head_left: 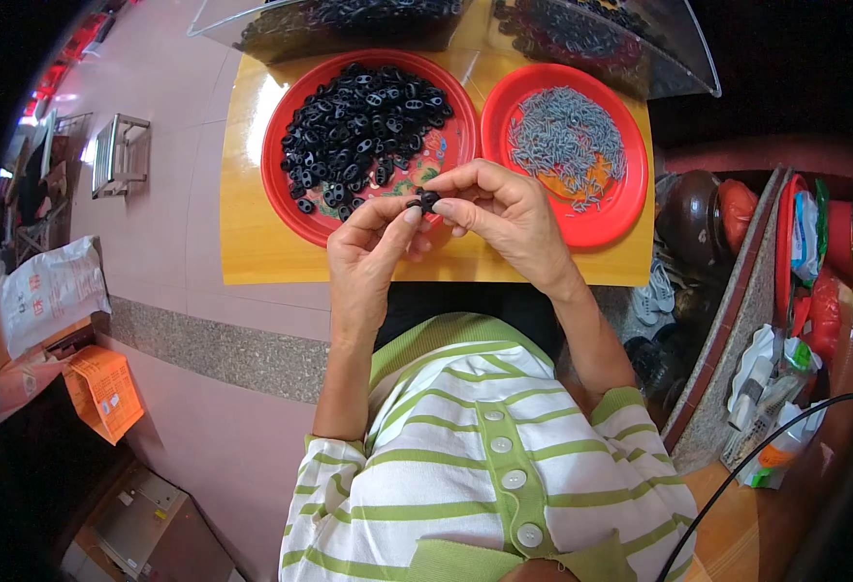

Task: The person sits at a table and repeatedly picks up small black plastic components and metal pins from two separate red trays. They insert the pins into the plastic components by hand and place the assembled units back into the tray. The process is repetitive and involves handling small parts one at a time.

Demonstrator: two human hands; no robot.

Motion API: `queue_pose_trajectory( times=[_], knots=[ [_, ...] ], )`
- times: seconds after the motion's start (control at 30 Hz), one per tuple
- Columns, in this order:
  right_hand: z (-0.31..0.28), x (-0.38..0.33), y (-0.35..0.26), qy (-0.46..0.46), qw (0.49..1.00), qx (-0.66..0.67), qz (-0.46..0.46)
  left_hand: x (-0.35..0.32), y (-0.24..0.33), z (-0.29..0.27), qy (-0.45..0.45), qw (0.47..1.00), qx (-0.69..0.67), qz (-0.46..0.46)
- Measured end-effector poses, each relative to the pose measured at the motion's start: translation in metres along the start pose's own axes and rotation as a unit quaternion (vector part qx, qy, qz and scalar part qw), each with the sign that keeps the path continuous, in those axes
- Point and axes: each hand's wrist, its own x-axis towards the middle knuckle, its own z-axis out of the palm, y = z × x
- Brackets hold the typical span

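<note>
Toward the near edge of the table (281, 270), a small black part (428, 201) is pinched between left hand (368, 244) and right hand (514, 221), both nearly closed; long axis unclear. Grey pins (567, 134) spread beyond, right hand nearer.

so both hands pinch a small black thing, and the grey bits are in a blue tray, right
Not quite: in the head view the tray with the grey bits is red, not blue. The left hand and right hand do pinch a small black thing.

Left hand (368, 241) and right hand (509, 218) pinching small black part (428, 201) over yellow bench (261, 264), near red tray (272, 165) of black links (358, 121), red plate (632, 209) of grey pins (567, 134).
</note>
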Motion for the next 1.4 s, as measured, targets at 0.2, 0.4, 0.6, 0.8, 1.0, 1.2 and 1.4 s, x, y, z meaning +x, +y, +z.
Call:
queue_pose_trajectory(
  times=[0.2,0.4,0.6,0.8,1.0,1.2,1.4],
  knots=[
    [0.004,0.000,0.001,0.004,1.000,0.009,-0.001,0.000,-0.001,-0.002,-0.020,0.999,-0.033,-0.015],
    [0.008,-0.003,0.009,0.020,1.000,0.009,-0.014,0.004,-0.009,-0.004,-0.037,0.999,-0.017,0.003],
    [0.014,-0.001,0.008,0.065,0.989,0.130,0.021,0.007,-0.017,0.007,0.008,0.999,-0.035,0.033],
    [0.019,0.000,0.009,0.088,0.988,0.126,-0.014,0.011,-0.020,0.008,0.003,0.997,-0.068,0.046],
    [0.011,-0.001,0.013,0.106,0.991,0.078,-0.003,0.014,-0.018,0.017,-0.003,0.998,-0.069,0.012],
    [0.010,0.001,0.003,0.103,0.989,-0.055,-0.085,0.017,-0.016,0.018,0.008,0.995,-0.100,0.015],
    [0.014,-0.001,-0.010,0.099,0.971,-0.192,-0.107,0.016,-0.018,0.018,0.034,0.978,-0.200,-0.042]
  ],
)
